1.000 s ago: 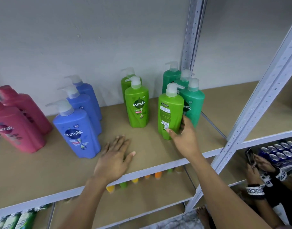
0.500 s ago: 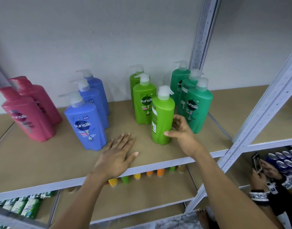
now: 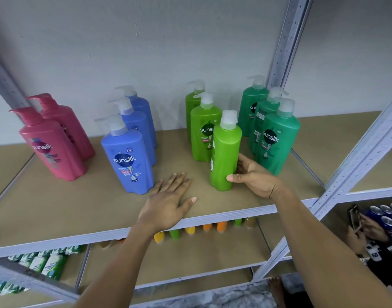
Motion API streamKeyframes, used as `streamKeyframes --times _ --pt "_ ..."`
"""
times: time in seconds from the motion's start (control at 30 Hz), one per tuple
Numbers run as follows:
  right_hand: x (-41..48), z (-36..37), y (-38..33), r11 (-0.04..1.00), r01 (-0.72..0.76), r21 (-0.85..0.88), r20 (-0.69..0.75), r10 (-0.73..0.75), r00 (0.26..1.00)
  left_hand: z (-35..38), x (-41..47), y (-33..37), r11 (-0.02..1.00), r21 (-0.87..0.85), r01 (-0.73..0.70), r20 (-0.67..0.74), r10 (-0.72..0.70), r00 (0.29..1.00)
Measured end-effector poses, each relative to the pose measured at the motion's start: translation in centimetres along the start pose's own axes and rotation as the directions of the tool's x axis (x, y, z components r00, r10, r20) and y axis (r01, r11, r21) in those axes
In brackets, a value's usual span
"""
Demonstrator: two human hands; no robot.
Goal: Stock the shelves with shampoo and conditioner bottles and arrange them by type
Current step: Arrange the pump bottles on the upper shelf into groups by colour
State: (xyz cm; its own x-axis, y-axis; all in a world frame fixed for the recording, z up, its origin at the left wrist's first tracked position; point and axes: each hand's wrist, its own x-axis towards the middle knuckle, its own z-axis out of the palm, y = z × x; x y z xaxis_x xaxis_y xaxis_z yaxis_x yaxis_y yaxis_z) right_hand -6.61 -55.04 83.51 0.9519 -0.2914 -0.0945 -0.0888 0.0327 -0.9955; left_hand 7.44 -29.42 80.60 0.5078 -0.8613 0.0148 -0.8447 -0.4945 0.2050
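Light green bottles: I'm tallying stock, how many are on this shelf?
3. Rear bottle near the wall, middle bottle before it, front bottle in the right hand. More may hide behind.

Two pink bottles (image 3: 55, 147), three blue (image 3: 128, 156), three lime (image 3: 225, 156), three teal (image 3: 277, 141)

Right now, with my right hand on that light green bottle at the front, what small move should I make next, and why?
Probably turn the front light green bottle further in your right hand until its label faces out. It shows its plain side, while the light green bottle behind it shows its Sunsilk label. Then nudge it left, in line with that row. Your left hand lies flat on the shelf.
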Motion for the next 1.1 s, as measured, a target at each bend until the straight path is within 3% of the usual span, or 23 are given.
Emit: streamKeyframes --times 0.23,0.37,0.47,0.57,0.67,0.73,0.97,1.1 --pt "0.0 3.2 0.7 0.961 0.037 -0.272 -0.230 -0.102 0.968 0.2 0.0 0.0 1.000 0.010 -0.002 -0.011 0.002 1.000" --pt "0.7 5.7 1.3 0.894 -0.013 -0.447 -0.501 -0.239 0.832 0.0 -0.1 0.1 1.000 0.009 0.011 -0.017 -0.011 1.000" --pt "1.1 6.8 1.6 0.869 -0.027 -0.495 -0.595 -0.316 0.739 0.0 -0.1 0.3 0.999 -0.004 0.034 -0.025 -0.034 0.999" --pt "1.1 6.3 1.9 0.870 -0.015 -0.494 -0.555 -0.301 0.775 0.0 -0.1 0.2 0.999 -0.005 0.040 -0.027 -0.041 0.999" --pt "0.4 4.3 1.5 0.943 0.070 -0.325 -0.401 -0.205 0.893 0.1 -0.1 0.3 0.999 0.000 0.044 -0.040 -0.044 0.998" --pt "-0.2 3.4 1.2 0.969 0.104 -0.225 -0.317 -0.174 0.932 0.1 -0.2 0.3 0.999 0.001 0.046 -0.042 -0.046 0.998" --pt "0.4 4.9 2.2 0.924 0.109 -0.365 -0.429 -0.271 0.861 0.0 -0.1 0.5 0.998 0.018 0.063 -0.056 -0.062 0.996" --pt "0.7 5.0 2.1 0.905 0.104 -0.412 -0.419 -0.289 0.861 0.0 0.0 0.6 0.997 0.005 0.074 -0.061 -0.073 0.995"
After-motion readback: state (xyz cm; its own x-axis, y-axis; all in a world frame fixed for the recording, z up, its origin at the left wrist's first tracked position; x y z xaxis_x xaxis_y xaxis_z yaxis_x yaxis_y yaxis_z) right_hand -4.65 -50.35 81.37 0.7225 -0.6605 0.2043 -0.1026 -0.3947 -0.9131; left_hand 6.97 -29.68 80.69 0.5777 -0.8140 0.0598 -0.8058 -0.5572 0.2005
